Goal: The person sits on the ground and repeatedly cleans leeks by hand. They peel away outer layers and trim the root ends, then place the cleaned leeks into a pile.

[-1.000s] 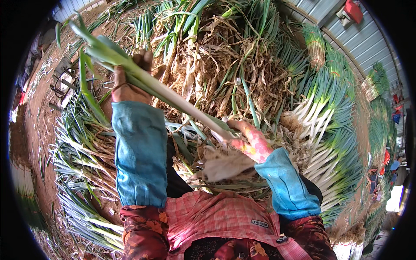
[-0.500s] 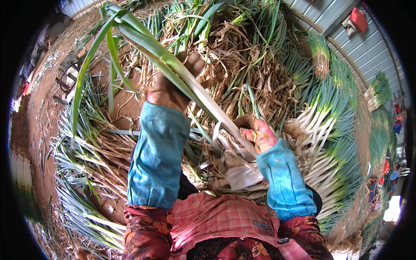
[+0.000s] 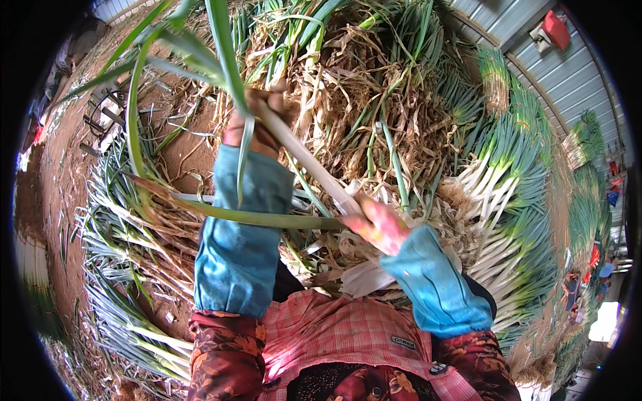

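My left hand point(image 3: 259, 120) is closed round a long green onion point(image 3: 301, 155), high on its white stalk. Its green leaves fan out above that hand, smeared by motion. At the stalk's lower end, the fingers of my right hand point(image 3: 378, 226) are closed on a loose yellow-green outer leaf point(image 3: 267, 216). That leaf stretches left across my left sleeve, apart from the stalk for most of its length. Whether the right fingers also touch the stalk, I cannot tell. Pale peeled skins point(image 3: 364, 277) lie below the right hand.
A heap of untrimmed green onions with dry leaves point(image 3: 374, 87) rises ahead. Cleaned white-stalked onions point(image 3: 491, 194) lie in rows at the right, near tied bundles point(image 3: 493, 83). More onions point(image 3: 134, 327) spread on the dirt floor at the left, below a metal frame point(image 3: 107, 117).
The outer leaf has come away from the stalk and swung down to the left with my right hand. The onion's top has shifted, and my left hand has moved slightly up and left.
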A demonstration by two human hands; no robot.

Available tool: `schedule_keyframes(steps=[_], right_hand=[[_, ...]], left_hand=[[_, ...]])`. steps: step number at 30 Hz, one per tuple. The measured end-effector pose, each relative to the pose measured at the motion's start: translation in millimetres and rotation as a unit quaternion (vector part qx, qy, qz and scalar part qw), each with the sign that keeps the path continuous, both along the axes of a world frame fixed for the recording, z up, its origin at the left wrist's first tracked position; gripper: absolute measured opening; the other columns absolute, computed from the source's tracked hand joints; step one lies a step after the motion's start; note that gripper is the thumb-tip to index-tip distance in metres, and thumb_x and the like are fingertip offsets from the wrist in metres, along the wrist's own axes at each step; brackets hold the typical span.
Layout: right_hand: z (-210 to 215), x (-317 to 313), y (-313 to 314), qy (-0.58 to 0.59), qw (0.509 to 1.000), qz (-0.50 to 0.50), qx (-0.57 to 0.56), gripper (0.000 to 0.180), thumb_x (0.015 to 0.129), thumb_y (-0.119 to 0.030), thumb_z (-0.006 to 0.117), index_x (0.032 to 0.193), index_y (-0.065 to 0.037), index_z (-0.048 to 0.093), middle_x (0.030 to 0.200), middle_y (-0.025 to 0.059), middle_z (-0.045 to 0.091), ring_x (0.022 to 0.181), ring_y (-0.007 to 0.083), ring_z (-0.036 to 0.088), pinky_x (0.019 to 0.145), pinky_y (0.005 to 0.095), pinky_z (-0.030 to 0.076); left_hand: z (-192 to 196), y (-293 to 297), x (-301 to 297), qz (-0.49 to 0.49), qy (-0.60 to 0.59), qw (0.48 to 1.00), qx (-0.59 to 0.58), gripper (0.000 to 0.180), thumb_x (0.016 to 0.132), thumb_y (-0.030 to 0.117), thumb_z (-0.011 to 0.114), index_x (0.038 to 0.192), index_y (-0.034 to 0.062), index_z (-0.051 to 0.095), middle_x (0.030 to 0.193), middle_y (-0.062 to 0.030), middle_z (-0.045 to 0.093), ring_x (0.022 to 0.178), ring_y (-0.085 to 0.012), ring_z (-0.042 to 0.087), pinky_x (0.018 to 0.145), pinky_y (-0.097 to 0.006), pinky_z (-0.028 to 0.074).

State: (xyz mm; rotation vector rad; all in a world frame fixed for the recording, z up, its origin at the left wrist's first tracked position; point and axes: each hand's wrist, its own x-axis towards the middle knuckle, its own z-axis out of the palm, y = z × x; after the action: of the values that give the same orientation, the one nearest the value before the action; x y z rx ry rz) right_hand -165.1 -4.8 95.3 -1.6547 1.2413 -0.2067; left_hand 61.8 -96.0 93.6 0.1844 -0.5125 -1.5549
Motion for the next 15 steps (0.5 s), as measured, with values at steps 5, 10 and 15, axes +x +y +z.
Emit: schedule_keyframes(steps=[5, 10, 15], right_hand=[[-17, -59, 17, -0.252, 0.939, -0.051, 0.227, 0.035, 0.084, -0.029, 0.04, 0.11, -0.007, 0.041, 0.079, 0.0021, 0.054, 0.061, 0.01, 0.048, 0.049, 0.0206, 0.039], [16, -25, 7, -0.162, 0.973, -0.072, 0.148, 0.031, 0.08, -0.028, 0.05, 0.097, -0.002, 0.046, 0.073, 0.0015, 0.05, 0.06, 0.008, 0.046, 0.048, 0.0198, 0.037], [11, -24, 24, -0.089, 0.995, -0.039, 0.002, 0.031, 0.074, -0.025, 0.058, 0.086, 0.0, 0.044, 0.061, 0.0098, 0.048, 0.053, 0.0151, 0.045, 0.048, 0.0308, 0.037]], left_hand=[[25, 20, -24, 0.094, 0.014, 0.995, -0.002, 0.028, 0.077, 0.027, 0.052, 0.092, 0.0037, 0.051, 0.095, -0.0124, 0.054, 0.073, -0.015, 0.055, 0.069, -0.035, 0.047], [19, 40, -71, -0.123, 0.019, 0.992, 0.031, 0.033, 0.075, 0.029, 0.056, 0.095, 0.0044, 0.048, 0.094, -0.0137, 0.054, 0.069, -0.0156, 0.056, 0.064, -0.034, 0.047], [4, 18, -53, -0.081, 0.05, 0.994, 0.057, 0.024, 0.078, 0.026, 0.053, 0.082, 0.0031, 0.045, 0.08, -0.0099, 0.052, 0.051, -0.0078, 0.046, 0.05, -0.025, 0.045]])
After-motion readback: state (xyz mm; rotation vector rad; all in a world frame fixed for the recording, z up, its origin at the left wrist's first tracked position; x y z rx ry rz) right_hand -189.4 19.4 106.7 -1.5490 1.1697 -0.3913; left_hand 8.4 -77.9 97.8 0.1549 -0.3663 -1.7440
